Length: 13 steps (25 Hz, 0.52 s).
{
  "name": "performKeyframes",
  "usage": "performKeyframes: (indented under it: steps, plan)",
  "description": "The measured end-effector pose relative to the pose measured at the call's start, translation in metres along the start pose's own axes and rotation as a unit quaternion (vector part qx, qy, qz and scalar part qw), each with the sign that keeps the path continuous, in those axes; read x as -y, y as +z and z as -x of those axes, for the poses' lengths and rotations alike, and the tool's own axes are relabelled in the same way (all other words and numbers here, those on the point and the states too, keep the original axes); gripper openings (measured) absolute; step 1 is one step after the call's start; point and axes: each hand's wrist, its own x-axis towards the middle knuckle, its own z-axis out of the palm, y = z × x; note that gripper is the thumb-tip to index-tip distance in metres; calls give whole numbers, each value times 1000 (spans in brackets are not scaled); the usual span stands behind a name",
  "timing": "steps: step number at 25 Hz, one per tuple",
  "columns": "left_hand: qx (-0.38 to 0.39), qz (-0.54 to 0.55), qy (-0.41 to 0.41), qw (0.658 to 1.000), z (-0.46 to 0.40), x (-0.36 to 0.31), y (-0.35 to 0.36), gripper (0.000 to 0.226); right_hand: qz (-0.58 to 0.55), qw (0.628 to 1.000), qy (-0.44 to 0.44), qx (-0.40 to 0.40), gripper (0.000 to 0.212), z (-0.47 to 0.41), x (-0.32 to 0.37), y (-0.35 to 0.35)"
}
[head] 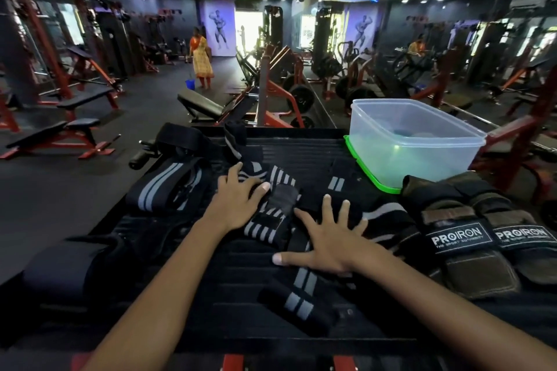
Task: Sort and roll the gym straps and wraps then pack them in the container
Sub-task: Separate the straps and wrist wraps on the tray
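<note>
Pressing flat with straight, spread fingers, the left hand [238,199] and right hand [328,238] pin striped wraps [271,214] mid-tabletop, probably for sorting; the container [413,144] waits open at the far right corner.

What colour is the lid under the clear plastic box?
Bright green. The lid sits beneath the clear container, its edge showing best in the head view.

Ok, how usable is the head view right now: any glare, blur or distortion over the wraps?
Head view: wide-angle bend curves the edges; hands, left and right, and the striped wrap are sharp. The dark platform swallows detail in the black straps. The clear container shows mild sheen; far doorway blown out.
</note>
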Motion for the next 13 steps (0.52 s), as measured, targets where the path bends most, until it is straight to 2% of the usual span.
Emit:
performKeyframes:
  steps: [3,6,10,13]
  plan:
    - [1,31,1,1000,3,-4,-1,56,-11,1000,-2,2,113,-14,1,-4]
    - [-30,53,11,998,9,-7,-2,64,-16,1000,-12,-6,112,-26,8,-3]
    - [10,-5,93,996,17,-11,-1,99,-18,999,-26,-24,115,-39,9,-8]
    - [55,-70,109,990,17,-9,5,119,-22,999,-33,-28,108,-48,10,-12]
